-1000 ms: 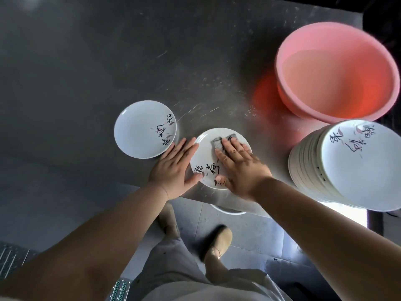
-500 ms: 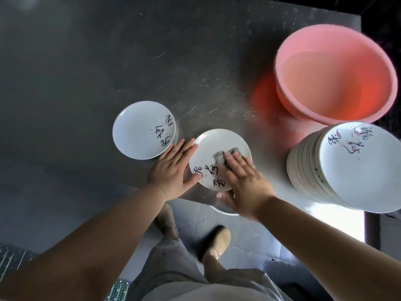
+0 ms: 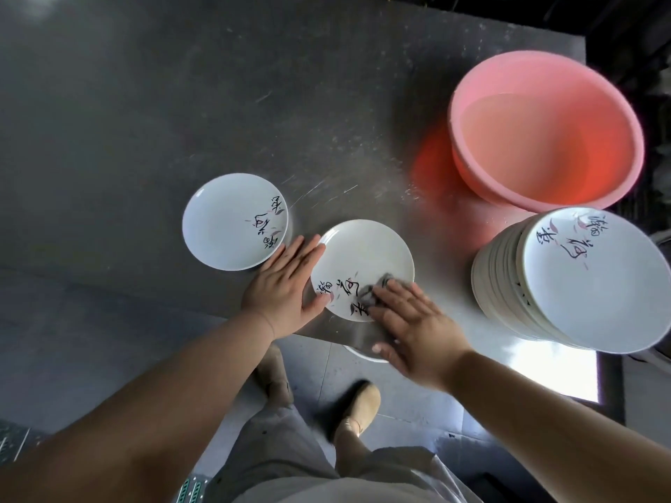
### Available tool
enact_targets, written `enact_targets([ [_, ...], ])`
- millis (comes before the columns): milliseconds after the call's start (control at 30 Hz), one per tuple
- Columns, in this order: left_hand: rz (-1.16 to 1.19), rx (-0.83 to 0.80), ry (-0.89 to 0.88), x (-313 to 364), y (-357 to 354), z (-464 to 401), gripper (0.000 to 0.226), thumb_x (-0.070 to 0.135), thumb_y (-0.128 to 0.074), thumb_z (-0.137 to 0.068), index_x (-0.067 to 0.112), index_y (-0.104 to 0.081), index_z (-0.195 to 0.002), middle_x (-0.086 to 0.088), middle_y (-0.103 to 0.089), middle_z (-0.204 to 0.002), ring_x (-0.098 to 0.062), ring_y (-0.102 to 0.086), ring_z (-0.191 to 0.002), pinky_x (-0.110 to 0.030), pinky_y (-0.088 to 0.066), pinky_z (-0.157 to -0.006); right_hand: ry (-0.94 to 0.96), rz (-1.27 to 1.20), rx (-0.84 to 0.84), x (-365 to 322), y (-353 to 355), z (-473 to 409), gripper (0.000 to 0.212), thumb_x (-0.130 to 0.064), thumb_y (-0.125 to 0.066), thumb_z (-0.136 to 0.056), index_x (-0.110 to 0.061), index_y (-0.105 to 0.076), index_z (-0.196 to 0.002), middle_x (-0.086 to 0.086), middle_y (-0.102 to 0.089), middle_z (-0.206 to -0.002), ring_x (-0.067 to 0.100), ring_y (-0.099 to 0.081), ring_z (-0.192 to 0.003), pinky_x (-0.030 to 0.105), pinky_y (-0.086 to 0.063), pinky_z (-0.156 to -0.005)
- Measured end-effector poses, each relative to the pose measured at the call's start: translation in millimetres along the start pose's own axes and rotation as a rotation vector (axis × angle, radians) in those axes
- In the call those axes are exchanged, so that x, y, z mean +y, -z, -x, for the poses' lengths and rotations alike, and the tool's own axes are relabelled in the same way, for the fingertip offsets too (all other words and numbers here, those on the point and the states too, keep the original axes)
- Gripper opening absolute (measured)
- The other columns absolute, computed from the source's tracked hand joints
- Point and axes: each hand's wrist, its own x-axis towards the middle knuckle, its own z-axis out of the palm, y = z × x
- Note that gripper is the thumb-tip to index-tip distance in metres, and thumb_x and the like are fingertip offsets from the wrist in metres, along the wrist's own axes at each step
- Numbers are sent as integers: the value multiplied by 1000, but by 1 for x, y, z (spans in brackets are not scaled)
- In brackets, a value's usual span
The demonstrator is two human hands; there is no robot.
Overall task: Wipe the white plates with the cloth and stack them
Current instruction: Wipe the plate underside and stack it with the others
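The grey cloth (image 3: 377, 289) lay under the right hand's (image 3: 417, 332) straight fingertips (image 3: 381, 295) on the plate (image 3: 357, 255), the left hand (image 3: 285, 285) resting flat beside.

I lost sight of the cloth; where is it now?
In the head view, the grey cloth lies on the near-right part of the middle plate, under the right hand's fingertips, near the table's front edge.

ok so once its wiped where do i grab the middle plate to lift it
Probably the near rim of the middle plate, from your side: it lies flat and juts past the table edge, so fingers can slip underneath. The left hand steadies its left rim; the right hand presses the cloth.
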Motion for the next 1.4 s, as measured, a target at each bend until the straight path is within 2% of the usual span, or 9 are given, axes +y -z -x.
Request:
enact_targets([
  [200,-6,-5,-8,-2,-1,0,88,64,-46,-97,21,-15,-168,6,-8,-177,-17,-10,-162,-44,-17,-131,-114,118,-169,35,27,-77,85,-69,-33,-99,-24,-12,-169,-1,7,-176,21,18,-161,43,1,-131],
  [367,9,10,-6,-2,-3,-1,89,64,-47,-97,21,-16,-168,6,-11,-176,-17,-13,-162,-46,-20,-130,-236,93,-63,12,7,-25,84,-68,-34,-96,-19,-32,-164,4,-12,-176,27,-2,-163,46,-15,-131],
  [433,6,12,-22,-3,-4,0,89,65,-45,-97,21,-15,-168,6,-10,-176,-18,-12,-162,-47,-21,-129,-250,112,-55,6,-1,-14,87,-71,-33,-94,-18,-35,-163,7,-19,-174,30,-9,-162,44,-9,-130],
  [633,-8,-50,-17,-3,-1,-2,88,73,-29,-99,23,-9,-169,6,-3,-177,-16,-8,-163,-48,-20,-129,-284,97,-142,26,15,-62,81,-68,-27,-101,-29,-8,-169,-8,18,-174,17,25,-158,37,4,-129],
  [800,59,-79,97,14,8,2,97,83,-45,-88,19,-31,-160,0,4,-177,-24,-4,-163,-47,-18,-130,-373,4,-103,-23,-5,3,90,-73,-21,-94,-21,-18,-168,2,4,-177,24,19,-161,40,2,-130],
  [933,91,11,-53,22,14,4,70,71,-57,-90,10,-62,-123,-7,-24,-173,-26,-19,-161,-51,-34,-123,-428,-87,-105,-4,11,-24,84,-72,-25,-98,-27,-15,-168,-6,9,-176,17,18,-160,37,-1,-129],
  [1133,211,79,5,31,13,3,43,47,-71,-88,7,-65,-101,-12,-48,-160,-30,-38,-153,-42,-32,-123,-465,-120,-122,-3,7,-36,81,-70,-26,-100,-29,-12,-168,-12,17,-174,14,27,-158,48,-28,-124],
  [1267,240,77,-3,27,11,2,44,49,-74,-87,9,-62,-100,-11,-47,-161,-29,-35,-155,-44,-37,-120,-401,-61,-123,-21,-6,-13,94,-77,-15,-90,-24,-17,-168,0,0,-177,22,16,-161,40,-1,-130],
  [1400,225,84,12,31,12,2,45,53,-69,-89,11,-62,-99,-11,-49,-160,-31,-34,-155,-43,-33,-122,-403,-92,-93,15,16,-59,77,-66,-29,-102,-28,-15,-168,-8,10,-176,18,15,-161,43,-6,-132],
])
